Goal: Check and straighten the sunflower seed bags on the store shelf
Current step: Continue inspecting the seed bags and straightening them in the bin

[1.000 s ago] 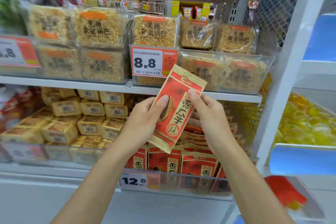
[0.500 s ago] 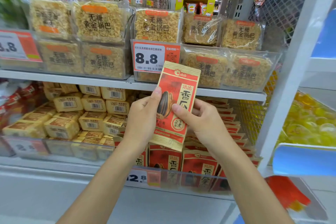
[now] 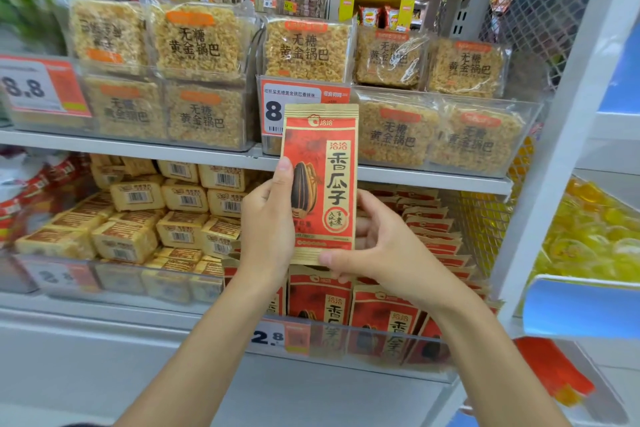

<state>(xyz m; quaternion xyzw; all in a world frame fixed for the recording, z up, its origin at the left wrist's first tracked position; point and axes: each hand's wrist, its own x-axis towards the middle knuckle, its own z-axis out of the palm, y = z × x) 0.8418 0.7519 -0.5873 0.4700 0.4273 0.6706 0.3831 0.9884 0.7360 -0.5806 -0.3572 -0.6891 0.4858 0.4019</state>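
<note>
I hold one red and tan sunflower seed bag (image 3: 323,163) upright in front of the shelves, its printed face toward me. My left hand (image 3: 268,222) grips its left edge with the thumb on the front. My right hand (image 3: 374,253) pinches its bottom right corner, fingers behind the bag. Below and behind it, several matching seed bags (image 3: 384,315) stand in rows in a clear-fronted bin (image 3: 346,340) on the lower shelf, with more bags stacked behind them (image 3: 433,229).
The upper shelf (image 3: 138,146) carries clear bins of golden rice-crust packs (image 3: 201,45) and an 8.8 price tag (image 3: 294,104). Yellow boxed snacks (image 3: 145,225) fill the lower left bin. A white upright post (image 3: 568,121) and wire mesh (image 3: 478,225) bound the right side.
The bag has turned from tilted right to upright. My left thumb slid up its left edge and my right hand dropped from the middle to the bottom right corner.
</note>
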